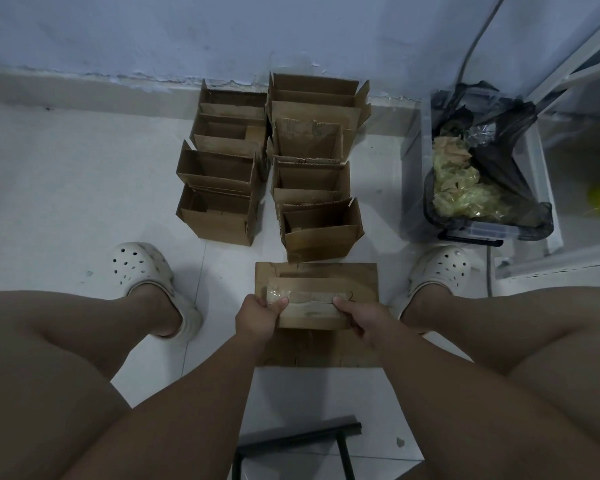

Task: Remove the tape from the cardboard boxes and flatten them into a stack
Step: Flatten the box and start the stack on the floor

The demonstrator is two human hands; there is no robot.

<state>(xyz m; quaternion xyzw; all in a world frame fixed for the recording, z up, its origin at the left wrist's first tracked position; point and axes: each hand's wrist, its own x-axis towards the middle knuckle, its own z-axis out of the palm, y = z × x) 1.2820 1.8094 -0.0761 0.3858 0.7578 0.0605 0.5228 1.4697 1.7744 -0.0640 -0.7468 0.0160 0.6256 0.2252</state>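
Note:
A small taped cardboard box is held between my knees, above flattened cardboard lying on the floor. My left hand grips its left end, thumb on the clear tape that runs along the top seam. My right hand grips the right end. Beyond it, several open cardboard boxes stand in two rows reaching to the wall.
A clear plastic bin lined with a black bag and holding crumpled tape stands at the right. A white shelf frame and a cable are behind it. My feet in white clogs flank the cardboard. A dark stool frame is below.

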